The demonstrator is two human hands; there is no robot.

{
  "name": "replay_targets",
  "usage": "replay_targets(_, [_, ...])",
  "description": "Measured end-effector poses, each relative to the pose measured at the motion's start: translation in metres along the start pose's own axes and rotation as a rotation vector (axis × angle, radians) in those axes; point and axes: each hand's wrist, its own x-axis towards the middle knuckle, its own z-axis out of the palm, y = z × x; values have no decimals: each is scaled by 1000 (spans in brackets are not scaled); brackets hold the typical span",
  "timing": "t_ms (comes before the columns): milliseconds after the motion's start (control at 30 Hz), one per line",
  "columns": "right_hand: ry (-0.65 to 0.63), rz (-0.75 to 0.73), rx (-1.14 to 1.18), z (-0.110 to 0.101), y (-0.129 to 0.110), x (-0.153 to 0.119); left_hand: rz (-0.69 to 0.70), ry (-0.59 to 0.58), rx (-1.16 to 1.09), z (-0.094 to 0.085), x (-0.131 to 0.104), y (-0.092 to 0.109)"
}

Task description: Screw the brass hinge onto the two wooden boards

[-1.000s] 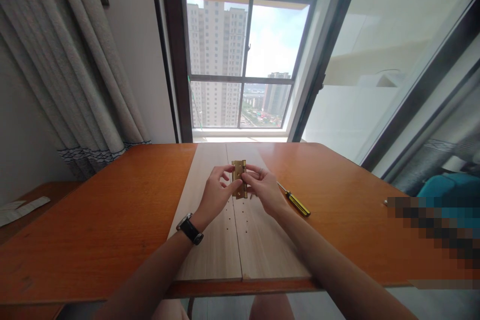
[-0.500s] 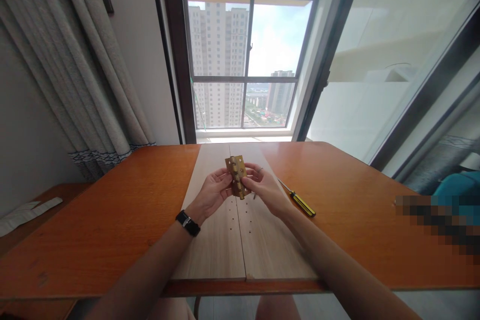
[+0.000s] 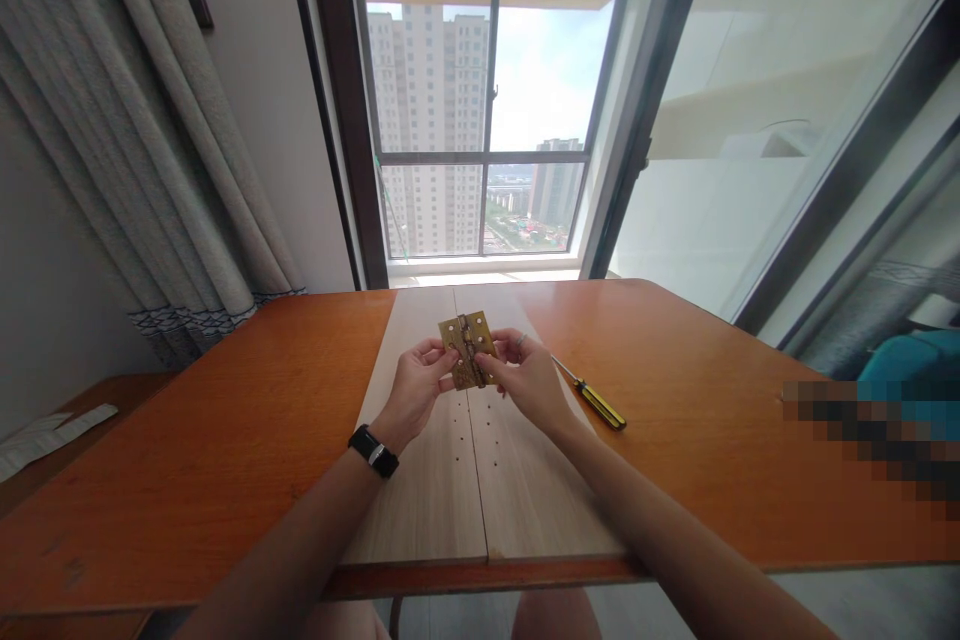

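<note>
A brass-coloured butt hinge [image 3: 469,350], its leaves spread nearly flat, is held up between both hands over two pale wooden boards. My left hand [image 3: 418,378] pinches the left leaf with thumb and fingers. On the other side, my right hand [image 3: 529,382] grips the right leaf the same way. Below the hinge, the left board [image 3: 420,510] and the right board [image 3: 540,520] lie side by side, with rows of small dark holes or screws along their seam. A yellow and black screwdriver [image 3: 600,404] rests just right of my right hand.
The boards lie on a glossy orange-brown table [image 3: 247,440]. White strips [image 3: 56,435] are at the far left, on a lower surface. A teal object [image 3: 911,370] and a blurred patch sit at the right edge. Beyond the table is a window [image 3: 487,120].
The hinge's leaves have opened wider and its face is turned more toward me. Both hands still grip it. The view has shifted slightly.
</note>
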Motion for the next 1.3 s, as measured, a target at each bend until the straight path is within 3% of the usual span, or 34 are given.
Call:
replay_targets(633, [-109, -382, -410, 10, -6, -11, -1, 3, -127, -4, 4, -6])
replay_targets(967, [-125, -352, -442, 12, -1, -10, 2, -5, -248, 4, 2, -2])
replay_targets(1300, [-111, -324, -392, 12, -4, -10, 28, 0, -222, 3, 2, -2])
